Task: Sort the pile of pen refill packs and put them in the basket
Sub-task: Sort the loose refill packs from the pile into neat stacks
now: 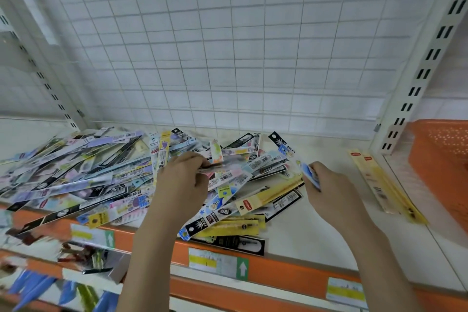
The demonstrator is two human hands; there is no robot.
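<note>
From up here I'm looking down on a broad, loose pile of long, flat, colourfully printed pen refill packs (101,172) spread over the white shelf (316,230), heaped thickest at the left and thinning toward the middle. My left hand (182,180) is over the near side of the heap with its fingers curled, pinching what looks like a thin pack or two between thumb and fingertips; blur keeps me from saying how many. My right hand (326,190) sits just to the right of the pile, fingers folded round a small pale blue-and-white pack (310,175) held edge-on. Two long yellow packs with red labels (379,185) already lie side by side well apart from the heap, close to the orange perforated plastic basket (440,159) that stands at the far right beyond the white slotted upright (417,78). I judge these packs to be very light, thin and slightly flexible, with glossy faces that will slide over one another, so dragging one out is likely to shift its neighbours. I'd take each near one end or mid-length with a flat pinch across the faces, lifting rather than pulling. Several packs overhang the orange shelf edge (278,271) at the front, and I'd expect them to slip off if nudged.
</note>
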